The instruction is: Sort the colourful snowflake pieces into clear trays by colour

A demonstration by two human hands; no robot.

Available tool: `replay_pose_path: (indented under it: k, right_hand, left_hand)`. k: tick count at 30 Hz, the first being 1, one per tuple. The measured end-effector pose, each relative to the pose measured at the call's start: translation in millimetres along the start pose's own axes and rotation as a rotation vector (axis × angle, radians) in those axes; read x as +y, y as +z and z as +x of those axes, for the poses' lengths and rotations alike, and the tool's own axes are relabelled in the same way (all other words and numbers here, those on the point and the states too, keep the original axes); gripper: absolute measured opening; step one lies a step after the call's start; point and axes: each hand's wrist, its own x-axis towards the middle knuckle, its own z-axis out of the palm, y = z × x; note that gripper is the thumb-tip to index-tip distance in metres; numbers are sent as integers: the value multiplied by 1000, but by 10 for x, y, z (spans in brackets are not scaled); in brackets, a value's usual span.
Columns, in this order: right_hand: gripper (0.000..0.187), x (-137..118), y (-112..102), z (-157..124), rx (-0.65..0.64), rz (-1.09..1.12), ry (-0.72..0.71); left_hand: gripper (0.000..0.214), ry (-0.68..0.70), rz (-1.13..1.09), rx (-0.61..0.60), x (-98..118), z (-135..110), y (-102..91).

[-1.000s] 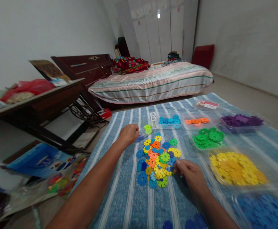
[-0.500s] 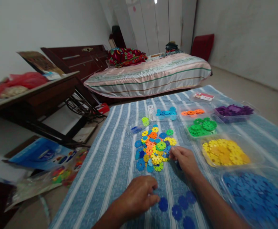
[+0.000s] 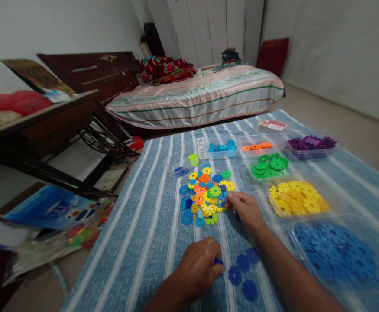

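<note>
My left hand (image 3: 202, 264) is low over the striped cloth, its thumb and fingers closed on a dark blue snowflake disc (image 3: 218, 261). Loose dark blue discs (image 3: 234, 275) lie just right of it. At the right edge of a mixed heap of snowflake discs (image 3: 208, 209) is my right hand (image 3: 246, 210), thumb and fingertips pinched together beside blue discs. What those fingertips hold, if anything, is hidden. Another dark blue disc lies partly covered beneath that hand. Yellow, orange, blue and green discs overlap in the heap.
Clear tubs on the right hold blue discs (image 3: 337, 251), yellow discs (image 3: 299, 197), green discs (image 3: 269, 166) and purple discs (image 3: 311, 143). Farther back are tubs of orange discs (image 3: 257, 147) and light blue discs (image 3: 222, 148). A bed (image 3: 195, 102) stands beyond the cloth-covered surface (image 3: 137, 225).
My left hand has moved slightly right and closed on a dark blue disc that lay beside it. My right hand stays at the heap's edge. The camera view has shifted a little.
</note>
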Motion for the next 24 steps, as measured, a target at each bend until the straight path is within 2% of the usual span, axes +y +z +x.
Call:
replay_pose_path:
  k: [5,9,13,16,21,24]
  right_hand:
    - [48,1,3,4,-3,2,5]
    - [48,9,3,5,-13,-8,4]
    - [49,39,-4,9,-21,-12,4]
    - [49,61,-7,14,-19,-8,6]
    - [50,56,3,17,-13,-4,1]
    - [50,48,8,13,-5,3,6]
  left_hand:
    - [10,23,-238,-7,97,-35,17]
    - [11,32,-348,-48,163,-45,133]
    - [5,46,-213,4,125,-10,291]
    - [11,12,-103,38,66,3,373]
    - [32,-29,11,39,53,-15,408]
    - [32,-18,57,1,88,-20,401]
